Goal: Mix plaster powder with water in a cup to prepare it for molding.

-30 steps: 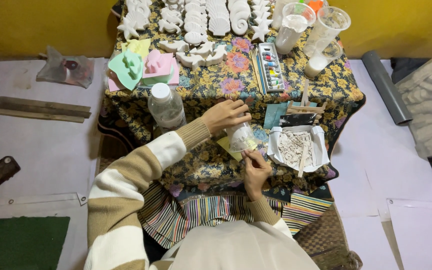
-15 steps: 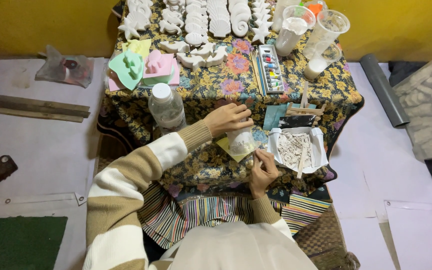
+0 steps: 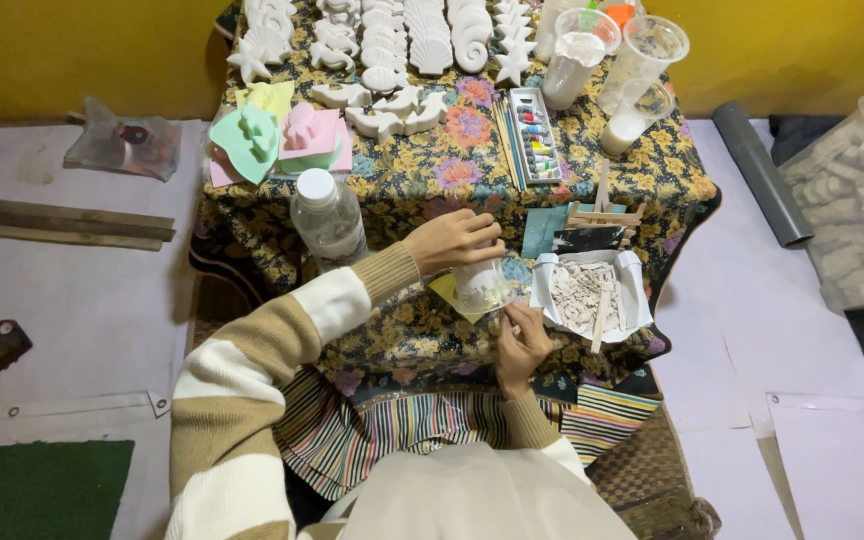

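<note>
1. A small clear plastic cup (image 3: 480, 285) with something white inside stands near the front edge of the bench (image 3: 422, 185), on a yellow scrap of paper (image 3: 449, 294) and just left of a white tray of pale crumbled bits (image 3: 592, 295).
2. The left hand (image 3: 452, 240) comes over the cup from above, fingers curled round its rim and upper wall; that grip is closed on the cup and holds it steady.
3. The right hand (image 3: 522, 340) sits just below and right of the cup, fingers pinched narrow. It seems to hold a thin stick or tool angled toward the cup, but I cannot make it out clearly.
4. As I read it, the cup's contents are being stirred or worked while the other hand steadies the cup. Whatever comes next calls for keeping the cup upright and firmly braced, since it stands close to the bench edge and looks light.
5. A flat wooden stick (image 3: 602, 312) lies across the tray.
6. Left of the hands stands a clear bottle with a white cap (image 3: 327, 215).
7. Further back are pastel moulds (image 3: 277, 140), a strip of paint pots (image 3: 534, 135) and rows of white shell and star castings (image 3: 392, 45).
8. Tall clear cups (image 3: 612, 55) stand at the far right corner.
</note>
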